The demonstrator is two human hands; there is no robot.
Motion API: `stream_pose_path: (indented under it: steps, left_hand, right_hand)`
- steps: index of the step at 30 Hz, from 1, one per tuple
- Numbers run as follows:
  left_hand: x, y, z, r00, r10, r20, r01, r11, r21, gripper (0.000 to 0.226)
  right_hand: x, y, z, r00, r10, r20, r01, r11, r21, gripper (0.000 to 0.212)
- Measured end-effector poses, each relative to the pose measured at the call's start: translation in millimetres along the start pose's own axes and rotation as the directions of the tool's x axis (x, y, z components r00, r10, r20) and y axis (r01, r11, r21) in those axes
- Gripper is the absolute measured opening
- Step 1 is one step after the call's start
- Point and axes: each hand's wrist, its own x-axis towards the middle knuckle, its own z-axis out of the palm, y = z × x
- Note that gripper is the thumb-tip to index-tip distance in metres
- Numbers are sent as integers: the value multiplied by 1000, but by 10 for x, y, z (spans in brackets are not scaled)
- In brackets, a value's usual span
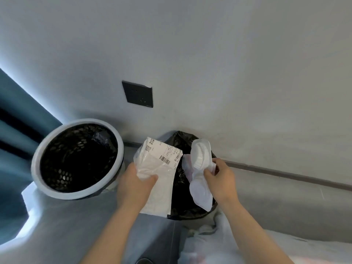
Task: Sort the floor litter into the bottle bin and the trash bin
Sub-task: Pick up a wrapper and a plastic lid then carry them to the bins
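My left hand point(136, 184) grips a white plastic mailer bag point(159, 168) with a barcode label, held over the left side of a bin lined with a black bag point(182, 208). My right hand point(221, 180) pinches a crumpled white plastic wrapper point(200, 168) above the same black-lined bin, whose opening is mostly hidden behind both items. To the left stands a round black mesh bin with a pale grey rim point(76, 159); its inside looks dark, with a bit of black plastic near the top.
Both bins stand on a grey floor against a pale wall with a dark baseboard point(285, 174) and a black wall socket point(138, 94). A teal curtain point(17, 119) hangs at the left. White bedding or cloth point(266, 246) lies at the lower right.
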Motion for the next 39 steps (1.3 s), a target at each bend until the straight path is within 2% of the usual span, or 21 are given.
stream_pose_path:
  steps: [5,13,18,26,29,32,39]
  left_hand:
    - [-57,-119,280,1000,-1,-31,0,1000,-22,40]
    - [162,26,602,996,12,-88,-12,1000,3,42]
    - [286,-14,764,990,19,-139,-22,1000,-20,30]
    - [306,-88,919,990,33,-140,-34,999,-5,20]
    - [300,-90,927,988,31,-153,-33,999,-11,21]
    - [304,-100,926,987,42,-157,-42,999,9,22]
    - [324,-104,1004,986,116,-123,-108,992,69,21]
  right_hand:
    - [125,285,66,998,-54,40,55,998,-29,23]
    - [515,529,210,999,-34,11,34,999,-14,25]
    - [648,616,233,1000,-7,7,7,1000,-1,27]
    - [633,613,267,997,2,78,-4,1000,17,23]
    - [609,577,258,989,41,140,-44,999,23,38]
    - [615,554,264,989,74,130,-77,997,16,46]
    - [612,561,239,983,94,156,-80,992,-99,42]
